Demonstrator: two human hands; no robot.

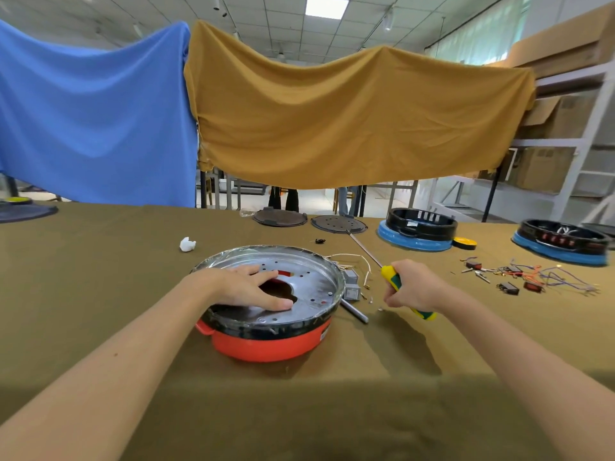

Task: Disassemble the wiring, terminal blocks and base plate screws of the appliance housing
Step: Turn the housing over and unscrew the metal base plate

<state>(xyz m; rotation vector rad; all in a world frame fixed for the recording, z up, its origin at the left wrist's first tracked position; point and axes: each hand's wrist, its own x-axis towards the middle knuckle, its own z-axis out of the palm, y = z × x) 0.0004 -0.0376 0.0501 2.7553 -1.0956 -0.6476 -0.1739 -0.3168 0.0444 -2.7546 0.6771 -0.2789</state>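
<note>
A blue cloth [90, 121] and a mustard cloth [349, 118] hang side by side behind the olive-covered tabletop [100, 261]. A crumpled white wad [187, 244] lies on the tabletop. A yellow tape roll [465, 243] sits further right. Cardboard boxes [549, 168] fill white shelving [585, 138] at right.

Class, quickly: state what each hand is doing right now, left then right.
Left hand: open, fingers straight, resting on the metal base plate of the red housing.
Right hand: closed round the screwdriver handle.
</note>
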